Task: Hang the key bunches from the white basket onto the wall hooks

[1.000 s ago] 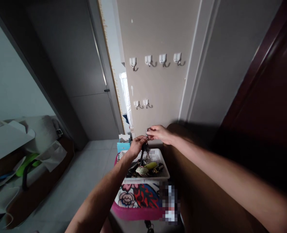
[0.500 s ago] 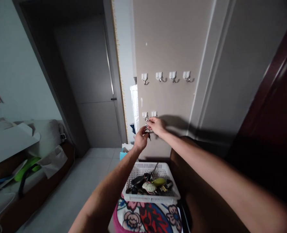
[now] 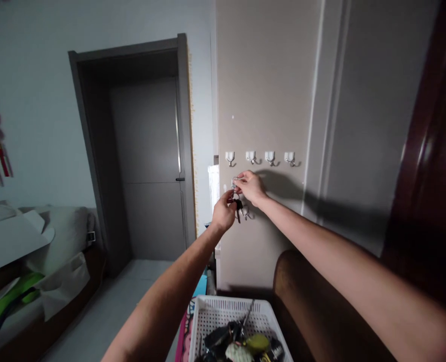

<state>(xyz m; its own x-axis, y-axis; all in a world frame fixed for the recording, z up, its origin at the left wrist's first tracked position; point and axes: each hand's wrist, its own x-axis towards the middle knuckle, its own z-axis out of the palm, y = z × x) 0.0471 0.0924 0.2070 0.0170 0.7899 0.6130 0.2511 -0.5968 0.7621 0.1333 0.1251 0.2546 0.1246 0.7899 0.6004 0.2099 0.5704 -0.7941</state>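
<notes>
Now left hand [image 3: 223,213], right hand [image 3: 251,188] hold keys [image 3: 238,207] nearer upper hooks [image 3: 269,157].

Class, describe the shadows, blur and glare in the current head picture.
Head view: a dark shadow runs rightward from the right hand across the beige panel; the right forearm blurs toward the lower right. Also head view: faint glare streaks the dark red surface, and the keys look too small for detail.

- I see the keychain [image 3: 234,182] as shiny metal, its key [image 3: 238,206] dark.
- To me the hooks [image 3: 270,157] look white plastic, tipped with bright metal.
- The basket [image 3: 233,300] reads as perforated plastic.
- I find the wall panel [image 3: 268,75] smooth, matt.
</notes>
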